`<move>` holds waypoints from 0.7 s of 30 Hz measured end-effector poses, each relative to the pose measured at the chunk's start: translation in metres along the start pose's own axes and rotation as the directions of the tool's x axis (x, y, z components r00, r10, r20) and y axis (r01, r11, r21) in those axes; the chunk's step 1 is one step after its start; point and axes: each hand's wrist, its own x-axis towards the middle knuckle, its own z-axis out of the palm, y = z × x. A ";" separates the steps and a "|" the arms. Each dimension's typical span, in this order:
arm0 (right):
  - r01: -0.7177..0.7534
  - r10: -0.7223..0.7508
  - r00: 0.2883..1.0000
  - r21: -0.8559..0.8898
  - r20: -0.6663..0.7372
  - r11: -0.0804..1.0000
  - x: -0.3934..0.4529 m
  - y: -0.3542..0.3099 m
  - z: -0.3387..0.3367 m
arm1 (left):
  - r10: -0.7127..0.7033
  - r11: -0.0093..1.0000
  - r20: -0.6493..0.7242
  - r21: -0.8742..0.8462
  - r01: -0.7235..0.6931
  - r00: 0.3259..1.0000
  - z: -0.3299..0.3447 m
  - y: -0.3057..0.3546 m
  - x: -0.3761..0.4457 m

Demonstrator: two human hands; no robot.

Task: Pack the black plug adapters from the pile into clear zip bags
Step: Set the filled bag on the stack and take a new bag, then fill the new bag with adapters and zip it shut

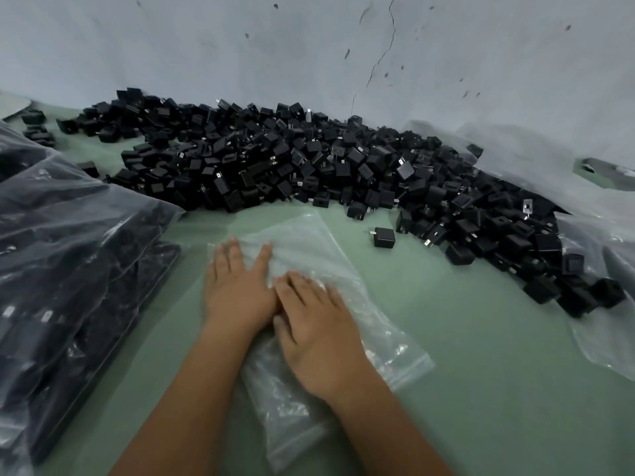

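Observation:
A big pile of black plug adapters (pixel 309 163) spreads across the green table (pixel 481 355) against the wall, from far left to the right edge. One lone adapter (pixel 384 237) lies apart, just in front of the pile. A stack of empty clear zip bags (pixel 330 259) lies flat in the middle of the table. My left hand (pixel 237 286) rests flat on the stack's left side with fingers straight. My right hand (pixel 316 324) lies flat on the bags beside it, fingers spread. Neither hand holds an adapter.
Large clear bags filled with black adapters (pixel 68 269) are heaped at the left. Crumpled clear plastic sheeting (pixel 591 242) lies at the right, partly under the pile. The grey cracked wall (pixel 343 46) closes off the back.

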 end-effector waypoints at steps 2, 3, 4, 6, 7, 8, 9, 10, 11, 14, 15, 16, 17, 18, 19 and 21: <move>-0.135 0.138 0.986 -0.036 0.097 0.990 -0.012 0.007 0.004 | -0.058 0.998 0.009 -0.038 0.058 0.998 -0.004 -0.001 0.001; -0.231 0.239 0.965 -0.084 0.111 0.969 -0.014 0.017 0.002 | -0.080 0.994 0.020 -0.070 0.082 0.997 -0.005 -0.002 0.002; -0.335 0.351 0.929 -0.132 0.116 0.933 -0.017 0.029 -0.002 | -0.096 0.990 0.032 -0.096 0.099 0.995 -0.006 -0.002 0.001; -0.515 0.537 0.838 -0.187 0.098 0.837 -0.019 0.055 -0.014 | -0.134 0.985 0.042 -0.099 0.138 0.990 -0.008 -0.002 -0.001; -0.575 0.598 0.797 -0.197 0.086 0.794 -0.022 0.066 -0.019 | -0.161 0.983 0.038 -0.079 0.163 0.986 -0.008 -0.001 -0.002; -0.614 0.636 0.769 -0.196 0.073 0.765 -0.024 0.075 -0.023 | -0.194 0.979 0.030 -0.064 0.196 0.980 -0.008 0.000 -0.002; -0.633 0.652 0.756 -0.188 0.061 0.751 -0.027 0.080 -0.025 | -0.232 0.970 0.024 -0.066 0.233 0.972 -0.009 0.000 -0.003; -0.639 0.655 0.754 -0.177 0.047 0.749 -0.028 0.082 -0.026 | -0.263 0.961 0.025 -0.078 0.264 0.965 -0.010 -0.001 -0.003; -0.639 0.652 0.757 -0.167 0.037 0.751 -0.029 0.083 -0.026 | -0.275 0.957 0.029 -0.085 0.277 0.961 -0.011 -0.004 -0.003; -0.646 0.654 0.757 -0.143 0.011 0.750 -0.028 0.085 -0.028 | -0.239 0.968 0.039 -0.070 0.241 0.970 -0.018 -0.020 -0.002; -0.664 0.669 0.743 -0.136 -0.008 0.736 -0.027 0.086 -0.030 | -0.221 0.972 0.043 -0.071 0.224 0.974 -0.019 -0.024 -0.003; -0.680 0.680 0.731 -0.143 -0.053 0.719 -0.026 0.087 -0.034 | -0.205 0.976 0.039 -0.072 0.207 0.978 -0.021 -0.025 -0.004; -0.692 0.680 0.722 -0.150 -0.128 0.706 -0.024 0.087 -0.038 | -0.192 0.979 0.014 -0.069 0.192 0.981 -0.022 -0.025 -0.005; -0.699 0.664 0.712 -0.136 -0.227 0.702 -0.020 0.088 -0.042 | -0.186 0.981 -0.036 -0.063 0.183 0.982 -0.023 -0.022 -0.007; -0.697 0.645 0.694 -0.076 -0.320 0.713 -0.013 0.088 -0.046 | -0.186 0.982 -0.104 -0.062 0.180 0.977 -0.024 -0.017 -0.010; -0.640 0.625 0.666 0.118 -0.408 0.759 0.005 0.089 -0.052 | -0.170 0.984 -0.194 -0.082 0.156 0.966 -0.025 -0.002 -0.015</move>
